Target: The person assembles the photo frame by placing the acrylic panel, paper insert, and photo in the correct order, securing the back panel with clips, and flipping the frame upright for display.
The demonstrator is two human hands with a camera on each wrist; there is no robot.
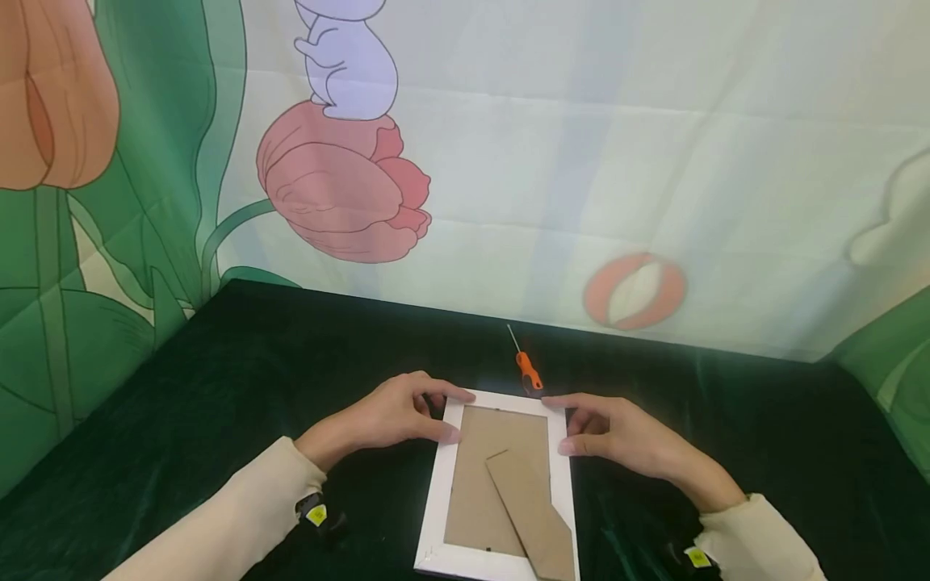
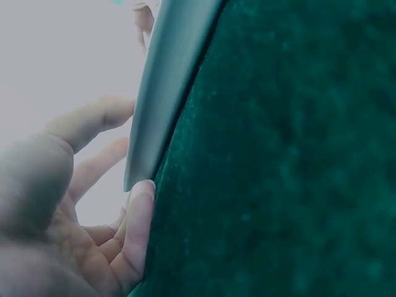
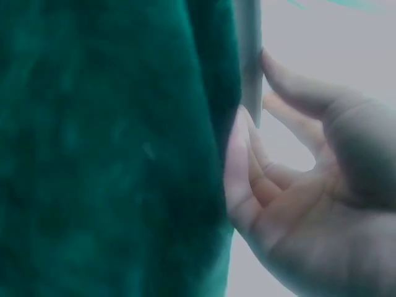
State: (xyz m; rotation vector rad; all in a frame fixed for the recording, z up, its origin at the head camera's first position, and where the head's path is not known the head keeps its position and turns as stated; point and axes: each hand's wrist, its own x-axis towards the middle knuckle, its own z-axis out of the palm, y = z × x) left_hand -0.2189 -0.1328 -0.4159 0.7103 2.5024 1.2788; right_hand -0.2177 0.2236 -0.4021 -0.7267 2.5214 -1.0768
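A white picture frame [image 1: 436, 516] lies back side up on a dark green cloth. Its brown backing board [image 1: 472, 484] faces me, with a slanting brown stand leg [image 1: 534, 516] on it. My left hand [image 1: 395, 411] grips the far left corner, thumb on the side and index finger at the far edge. At the far right corner, my right hand [image 1: 621, 436] holds the frame in the same way. Both wrist views show thumb and fingers against the frame's edge [image 2: 167, 80]. The front of the frame is hidden.
A screwdriver [image 1: 529, 371] with an orange and black handle lies just beyond the frame's far edge, its shaft pointing away. The green cloth [image 1: 291, 355] covers the table. Behind it hangs a printed curtain [image 1: 494, 161] with tulips.
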